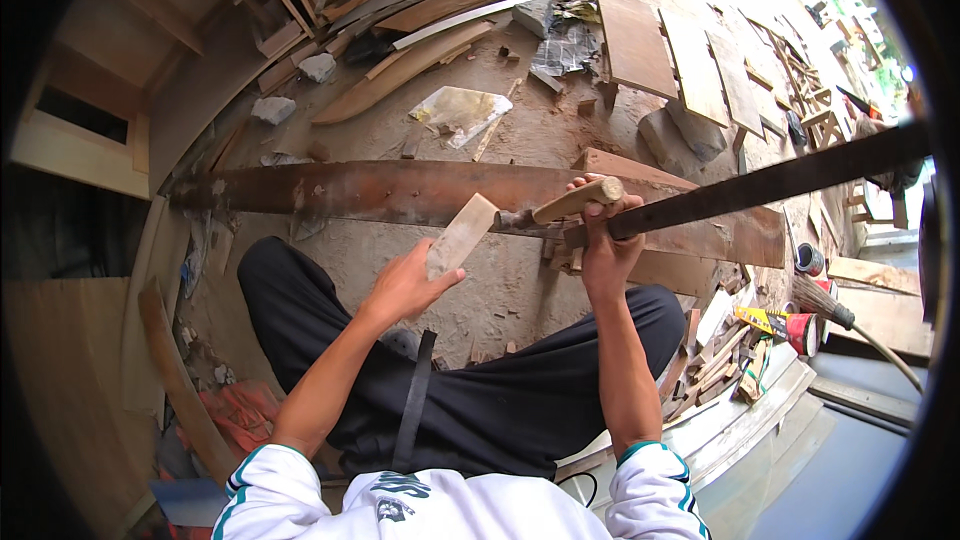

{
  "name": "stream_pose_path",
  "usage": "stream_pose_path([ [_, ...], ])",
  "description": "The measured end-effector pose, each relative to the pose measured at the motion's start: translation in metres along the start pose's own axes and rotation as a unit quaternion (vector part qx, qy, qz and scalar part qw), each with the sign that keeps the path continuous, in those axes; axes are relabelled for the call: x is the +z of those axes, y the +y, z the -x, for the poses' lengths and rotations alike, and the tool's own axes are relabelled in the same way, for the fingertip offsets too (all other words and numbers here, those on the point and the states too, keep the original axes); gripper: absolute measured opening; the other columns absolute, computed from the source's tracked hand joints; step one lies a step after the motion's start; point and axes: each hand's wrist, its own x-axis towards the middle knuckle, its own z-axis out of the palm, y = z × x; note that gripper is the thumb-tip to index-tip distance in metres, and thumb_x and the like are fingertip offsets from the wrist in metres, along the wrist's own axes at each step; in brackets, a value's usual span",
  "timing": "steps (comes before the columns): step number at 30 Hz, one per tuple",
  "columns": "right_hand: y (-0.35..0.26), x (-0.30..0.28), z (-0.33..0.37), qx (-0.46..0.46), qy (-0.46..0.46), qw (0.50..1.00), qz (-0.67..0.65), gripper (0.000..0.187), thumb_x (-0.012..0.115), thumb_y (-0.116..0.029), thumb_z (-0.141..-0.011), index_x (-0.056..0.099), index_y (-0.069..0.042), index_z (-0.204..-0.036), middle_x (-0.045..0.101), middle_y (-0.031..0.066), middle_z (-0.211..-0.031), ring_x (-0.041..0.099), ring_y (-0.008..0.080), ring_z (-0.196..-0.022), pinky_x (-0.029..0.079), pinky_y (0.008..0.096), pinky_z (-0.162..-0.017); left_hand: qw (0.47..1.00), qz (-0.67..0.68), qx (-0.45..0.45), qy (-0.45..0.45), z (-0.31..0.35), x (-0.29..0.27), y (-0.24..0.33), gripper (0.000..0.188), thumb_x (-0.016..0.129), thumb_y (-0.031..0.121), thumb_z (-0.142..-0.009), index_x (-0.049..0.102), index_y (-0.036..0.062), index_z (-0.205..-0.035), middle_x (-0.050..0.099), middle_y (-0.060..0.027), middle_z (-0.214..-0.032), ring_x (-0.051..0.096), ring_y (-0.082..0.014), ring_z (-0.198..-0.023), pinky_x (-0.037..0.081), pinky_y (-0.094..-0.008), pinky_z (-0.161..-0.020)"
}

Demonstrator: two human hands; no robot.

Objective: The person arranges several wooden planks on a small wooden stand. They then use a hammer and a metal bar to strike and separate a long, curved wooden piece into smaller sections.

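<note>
My left hand is closed round a pale rectangular wooden block, which slants up and to the right. In my right hand is a tool with a round wooden handle. A dark metal part runs from the handle toward the block's upper end; what kind of tool it is I cannot make out. A long dark bar passes across my right palm and stretches to the right edge; whether the fingers grip it too is unclear. Beneath both hands lies a long brown plank.
Wooden panels and curved offcuts lie beyond the plank, along with stones and a pale sheet scrap. To the right are a broom, a red can and a wood scrap pile. A cabinet-like wooden structure stands left.
</note>
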Motion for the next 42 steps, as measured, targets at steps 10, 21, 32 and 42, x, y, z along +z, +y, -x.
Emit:
stream_pose_path([
  [10, -0.024, 0.015, -0.012, 0.018, 0.064, 0.998, -0.018, 0.018, 0.063, -0.003, -0.095, 0.046, -0.008, -0.1, 0.06, 0.0171, -0.118, 0.063, 0.0292, -0.112, 0.054, 0.0476, -0.097, 0.988, 0.111, 0.085, 0.064, -0.048, 0.052, 0.005, 0.066, 0.069, 0.039, -0.089, 0.043, 0.0029, -0.138, 0.065, -0.0238, -0.114, 0.063, -0.0384, -0.109, 0.048, -0.0437, -0.093],
  [21, -0.021, 0.037, -0.009, -0.018, -0.009, 0.992, 0.128, 0.02, 0.064, 0.003, -0.092, 0.046, -0.006, -0.096, 0.064, 0.0151, -0.113, 0.064, 0.0232, -0.108, 0.051, 0.0348, -0.093, 0.958, 0.164, 0.189, 0.14, -0.084, 0.127, 0.002, 0.062, 0.061, 0.04, -0.093, 0.041, 0.0025, -0.139, 0.054, -0.0266, -0.129, 0.054, -0.0418, -0.121, 0.044, -0.0473, -0.099],
  [32, -0.035, 0.048, -0.008, 0.009, 0.015, 0.988, 0.156, 0.016, 0.067, 0.0, -0.091, 0.051, -0.003, -0.094, 0.067, 0.0092, -0.111, 0.059, 0.0125, -0.102, 0.047, 0.0279, -0.089, 0.97, 0.199, 0.11, 0.085, -0.066, 0.116, 0.033, 0.076, 0.073, 0.046, -0.081, 0.048, -0.0029, -0.134, 0.063, -0.0265, -0.118, 0.062, -0.0409, -0.11, 0.049, -0.0438, -0.095],
  [42, -0.028, 0.041, -0.009, 0.016, 0.007, 0.995, 0.102, 0.016, 0.067, 0.0, -0.091, 0.056, -0.003, -0.103, 0.067, 0.0095, -0.113, 0.061, 0.0147, -0.104, 0.047, 0.0302, -0.092, 0.948, 0.311, -0.008, -0.063, -0.079, 0.126, 0.022, 0.056, 0.07, 0.042, -0.087, 0.059, -0.0038, -0.117, 0.066, -0.0216, -0.111, 0.064, -0.0269, -0.105, 0.048, -0.0371, -0.092],
])
